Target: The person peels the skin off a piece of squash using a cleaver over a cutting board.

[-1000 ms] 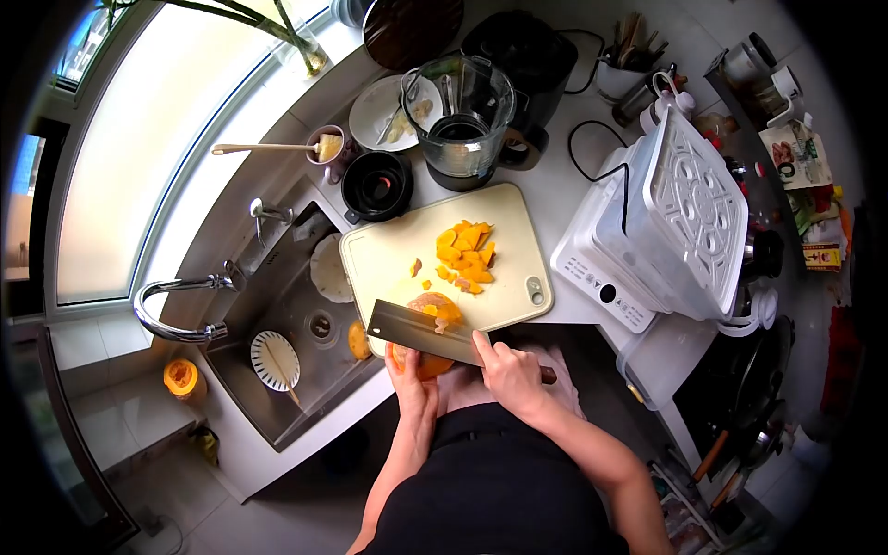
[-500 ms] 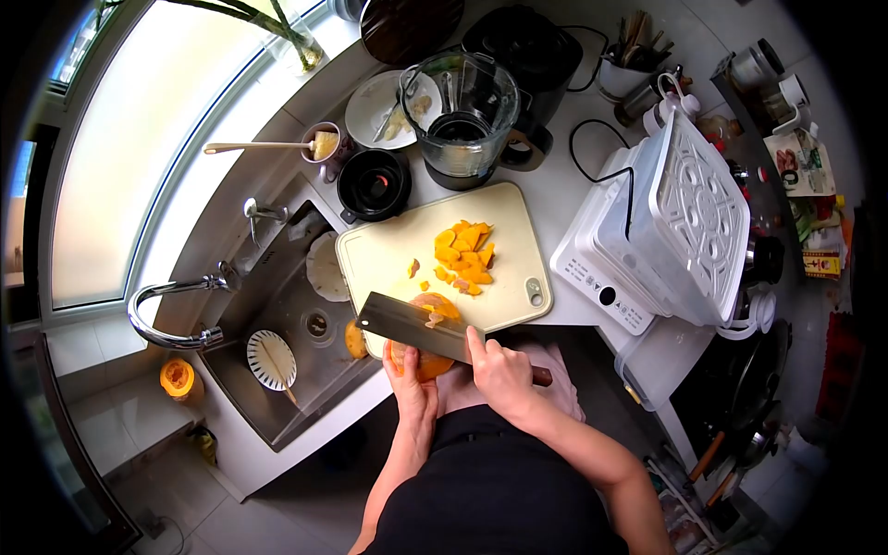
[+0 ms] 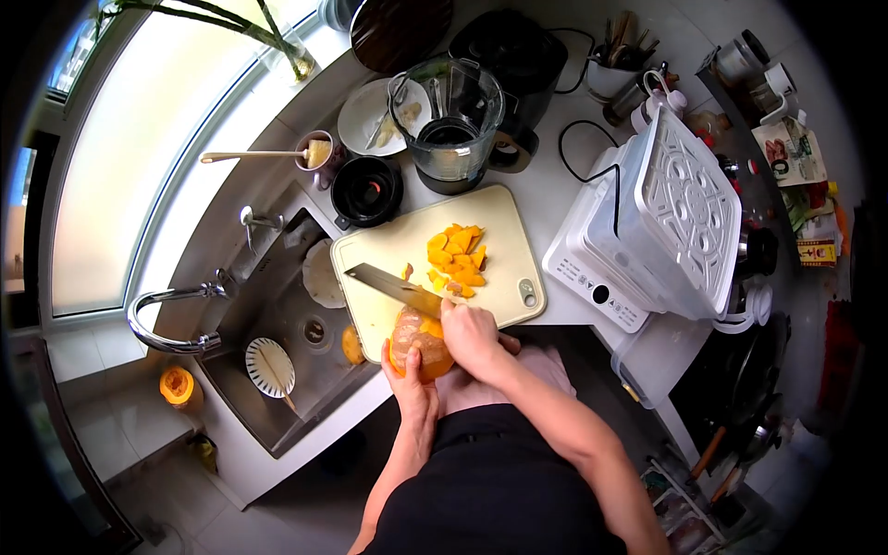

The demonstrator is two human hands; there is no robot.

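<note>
My left hand (image 3: 413,382) is wrapped round the lower left side of a partly peeled pumpkin (image 3: 418,344) at the near edge of a cream cutting board (image 3: 375,319). In my right hand (image 3: 474,335) is the handle of a cleaver (image 3: 393,287); its broad blade points to the upper left, at the far side of the pumpkin. Whether the edge touches the flesh I cannot tell. Orange pumpkin pieces (image 3: 455,256) lie in a heap on the board beyond the blade, with a small scrap apart to their left.
Left of the board is a steel sink (image 3: 305,388) holding a striped dish (image 3: 270,367), under a curved tap (image 3: 153,319). Behind stand a black pot (image 3: 367,191), a glass blender jug (image 3: 453,120) and a plate (image 3: 381,116). A white appliance (image 3: 601,277) stands right. Another pumpkin piece (image 3: 178,384) sits far left.
The cleaver has moved off the pumpkin's front to its far side, and its blade has turned. My right hand has shifted up and left. More of the pumpkin's top now shows.
</note>
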